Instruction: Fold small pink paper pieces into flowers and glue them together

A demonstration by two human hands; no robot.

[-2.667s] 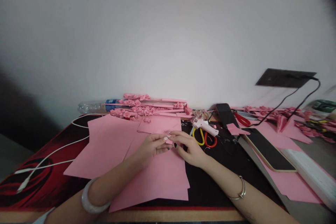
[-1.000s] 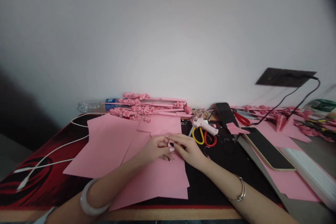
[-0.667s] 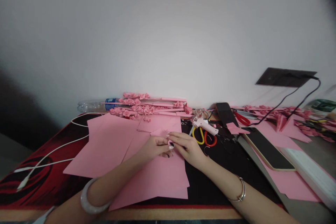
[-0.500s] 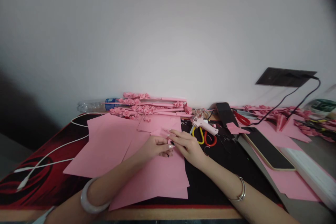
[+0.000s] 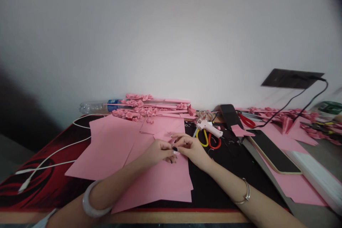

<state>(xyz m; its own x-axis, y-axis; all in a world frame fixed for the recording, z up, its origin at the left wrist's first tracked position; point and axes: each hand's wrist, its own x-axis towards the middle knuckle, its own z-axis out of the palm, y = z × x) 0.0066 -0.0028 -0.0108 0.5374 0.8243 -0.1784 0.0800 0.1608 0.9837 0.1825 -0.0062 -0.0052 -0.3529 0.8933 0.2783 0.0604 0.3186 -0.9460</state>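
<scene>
My left hand (image 5: 159,152) is closed on a small piece of pink paper (image 5: 162,136), part of which shows behind the fingers. Fingertips of my right hand (image 5: 191,149) pinch the same piece from the other side, and the two hands meet there. How the paper is folded between them is hidden by the fingers. Beneath both hands lie large pink paper sheets (image 5: 157,181), overlapping on a dark mat. A pink and white glue gun (image 5: 210,127) rests just beyond my right hand, over scissors (image 5: 214,141) with a yellow and a red handle loop.
Pink paper flowers on stems (image 5: 149,109) are piled along the wall beside a plastic bottle (image 5: 93,107). A phone (image 5: 275,151) lies at right on pink sheets, near a white block (image 5: 316,176). White cables (image 5: 50,158) cross the mat's left side.
My right hand's fingers have bent and drawn in, from lying stretched over the paper to pinching it beside my left fingertips. My left hand has hardly moved.
</scene>
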